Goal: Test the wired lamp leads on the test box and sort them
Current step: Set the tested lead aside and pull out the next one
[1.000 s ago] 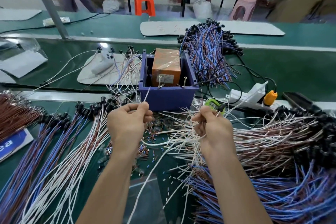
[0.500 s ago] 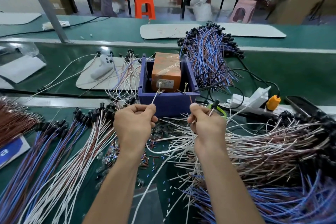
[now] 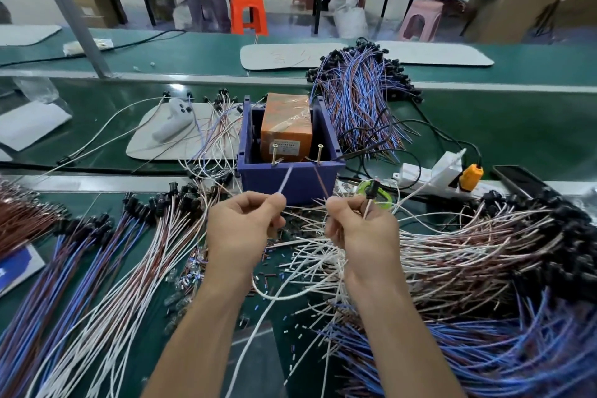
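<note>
The purple test box [image 3: 287,176] stands mid-bench with an orange unit [image 3: 286,126] inside and two upright screw posts on its front rim, the left post [image 3: 274,153] and the right post [image 3: 319,153]. My left hand [image 3: 244,229] pinches a white lead end [image 3: 285,181] that points up at the left post. My right hand [image 3: 358,229] pinches a brown lead end [image 3: 321,182] that reaches toward the right post, and the lead's black lamp holder [image 3: 373,191] sticks up above its fingers.
Sorted leads [image 3: 106,268] with black holders fan out at the left. A large white, brown and blue pile [image 3: 468,262] lies at the right. A blue-brown bundle [image 3: 361,100] sits behind the box. A power strip [image 3: 436,176] lies to the right. Cut wire bits litter the green mat.
Both hands have risen toward the test box, and the two lead ends have come up close to the screw posts. The camera view has tilted slightly.
</note>
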Tool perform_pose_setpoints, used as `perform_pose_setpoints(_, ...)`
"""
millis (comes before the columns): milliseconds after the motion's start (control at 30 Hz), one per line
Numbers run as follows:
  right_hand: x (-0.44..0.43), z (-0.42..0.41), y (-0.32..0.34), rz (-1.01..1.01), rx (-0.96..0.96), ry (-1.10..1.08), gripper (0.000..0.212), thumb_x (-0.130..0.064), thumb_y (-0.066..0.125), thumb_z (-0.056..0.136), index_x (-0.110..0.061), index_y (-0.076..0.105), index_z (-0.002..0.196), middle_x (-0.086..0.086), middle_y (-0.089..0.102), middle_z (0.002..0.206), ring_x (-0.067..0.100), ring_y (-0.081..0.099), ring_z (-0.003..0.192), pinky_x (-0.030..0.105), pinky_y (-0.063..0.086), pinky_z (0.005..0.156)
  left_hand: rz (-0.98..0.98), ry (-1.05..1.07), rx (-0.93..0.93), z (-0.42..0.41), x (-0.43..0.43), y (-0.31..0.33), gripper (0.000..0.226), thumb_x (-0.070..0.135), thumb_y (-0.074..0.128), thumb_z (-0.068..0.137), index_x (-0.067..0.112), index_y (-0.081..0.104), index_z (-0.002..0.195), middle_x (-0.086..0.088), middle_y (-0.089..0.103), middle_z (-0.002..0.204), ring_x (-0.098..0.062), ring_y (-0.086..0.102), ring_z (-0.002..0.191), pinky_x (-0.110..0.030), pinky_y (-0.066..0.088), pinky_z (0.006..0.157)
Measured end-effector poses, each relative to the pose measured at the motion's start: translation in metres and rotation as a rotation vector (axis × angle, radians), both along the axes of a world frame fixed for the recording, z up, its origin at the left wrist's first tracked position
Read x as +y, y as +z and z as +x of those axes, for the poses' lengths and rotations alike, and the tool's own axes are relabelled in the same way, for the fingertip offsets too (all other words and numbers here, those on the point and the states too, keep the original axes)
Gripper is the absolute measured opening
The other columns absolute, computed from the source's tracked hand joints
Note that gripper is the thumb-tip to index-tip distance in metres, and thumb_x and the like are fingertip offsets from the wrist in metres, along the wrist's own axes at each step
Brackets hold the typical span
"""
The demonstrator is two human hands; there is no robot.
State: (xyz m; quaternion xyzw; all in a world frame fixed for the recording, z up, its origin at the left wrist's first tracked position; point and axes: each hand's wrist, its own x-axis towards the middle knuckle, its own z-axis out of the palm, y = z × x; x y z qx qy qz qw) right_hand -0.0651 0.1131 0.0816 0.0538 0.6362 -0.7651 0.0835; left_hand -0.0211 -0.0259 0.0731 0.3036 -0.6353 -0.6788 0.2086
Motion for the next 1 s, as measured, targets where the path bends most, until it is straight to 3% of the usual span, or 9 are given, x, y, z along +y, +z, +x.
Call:
perform_pose_setpoints(100, 0.011, 0.012, 0.000, 0.056, 0.023, 0.134, 0.036, -0.009, 0.067, 0.095, -0.027, 0.066, 0.063, -0.001, 0.056, 0.052, 0.015, 0.048, 0.049, 0.030, 0.043, 0.059, 0.146, -0.182, 0.071, 0.006, 0.019, 0.007, 0.021, 0.008, 0.077, 0.086, 0.024, 0.084, 0.074, -0.007, 0.074, 0.066, -0.010, 0.066, 0.058, -0.019, 0.055, 0.056)
perform_pose_setpoints(233, 0.035, 0.025, -0.002, 0.101, -0.001, 0.223, 0.025, -0.009, 0.066, 0.096, -0.018, 0.062, 0.073, 0.005, 0.058, 0.056, 0.014, 0.047, 0.047, 0.023, 0.039, 0.049, 0.263, -0.422, 0.080, 0.009, 0.035, 0.010, 0.015, 0.029, 0.076, 0.069, 0.028, 0.085, 0.081, -0.002, 0.071, 0.065, -0.007, 0.064, 0.060, -0.017, 0.054, 0.059)
perform_pose_setpoints(400, 0.091, 0.028, 0.002, 0.120, 0.010, 0.097, 0.037, -0.020, 0.050, 0.106, -0.006, 0.072, 0.080, 0.016, 0.071, 0.067, 0.018, 0.055, 0.050, 0.023, 0.044, 0.045, 0.209, -0.401, 0.003, 0.003, 0.057, 0.007, 0.005, 0.027, 0.081, 0.075, 0.023, 0.084, 0.076, -0.007, 0.074, 0.067, -0.011, 0.063, 0.056, -0.025, 0.054, 0.062)
perform_pose_setpoints(533, 0.154, 0.013, 0.008, 0.612, 0.157, -0.129, 0.051, -0.048, 0.050, 0.099, -0.019, 0.075, 0.066, 0.007, 0.070, 0.060, 0.021, 0.061, 0.052, 0.034, 0.050, 0.056, 0.071, -0.337, -0.058, -0.006, 0.072, 0.003, 0.013, 0.013, 0.077, 0.090, 0.013, 0.079, 0.077, -0.010, 0.076, 0.069, -0.013, 0.063, 0.053, -0.032, 0.051, 0.064)
perform_pose_setpoints(633, 0.200, -0.005, 0.022, 0.829, 0.166, -0.239, 0.061, -0.048, 0.055, 0.096, -0.007, 0.063, 0.053, 0.003, 0.060, 0.046, 0.016, 0.048, 0.038, 0.030, 0.040, 0.048, -0.047, -0.388, -0.092, -0.013, 0.084, 0.003, 0.015, 0.014, 0.075, 0.092, 0.013, 0.078, 0.078, -0.007, 0.076, 0.068, -0.010, 0.064, 0.052, -0.026, 0.051, 0.057)
perform_pose_setpoints(767, 0.225, -0.035, 0.037, 1.101, 0.146, -0.247, 0.058, -0.047, 0.060, 0.094, -0.001, 0.066, 0.059, 0.012, 0.067, 0.056, 0.030, 0.065, 0.058, 0.037, 0.052, 0.063, -0.251, -0.396, -0.145, -0.023, 0.094, -0.003, 0.016, 0.030, 0.079, 0.090, 0.027, 0.080, 0.074, 0.009, 0.076, 0.069, -0.006, 0.067, 0.063, -0.028, 0.051, 0.063)
perform_pose_setpoints(867, 0.221, -0.054, 0.041, 1.377, 0.173, -0.205, 0.054, -0.052, 0.061, 0.092, -0.009, 0.053, 0.062, 0.009, 0.065, 0.071, 0.029, 0.061, 0.069, 0.035, 0.046, 0.067, -0.415, -0.233, -0.204, -0.028, 0.091, -0.007, 0.014, 0.049, 0.081, 0.082, 0.042, 0.077, 0.071, 0.027, 0.070, 0.066, 0.001, 0.066, 0.072, -0.024, 0.048, 0.063)
perform_pose_setpoints(933, 0.216, -0.061, 0.041, 1.562, 0.199, -0.243, 0.052, -0.057, 0.062, 0.092, -0.016, 0.041, 0.066, 0.008, 0.054, 0.076, 0.029, 0.055, 0.074, 0.034, 0.040, 0.068, -0.555, -0.181, -0.250, -0.029, 0.084, -0.013, 0.013, 0.055, 0.079, 0.081, 0.042, 0.079, 0.078, 0.024, 0.072, 0.068, -0.004, 0.066, 0.074, -0.027, 0.047, 0.066)
perform_pose_setpoints(1000, 0.213, -0.067, 0.038, 1.659, 0.204, -0.251, 0.054, -0.056, 0.065, 0.090, -0.019, 0.034, 0.067, 0.011, 0.059, 0.080, 0.033, 0.062, 0.081, 0.035, 0.038, 0.068, -0.703, -0.186, -0.346, -0.029, 0.077, -0.021, 0.020, 0.058, 0.076, 0.083, 0.039, 0.081, 0.086, 0.012, 0.077, 0.081, -0.018, 0.069, 0.082, -0.031, 0.048, 0.070)
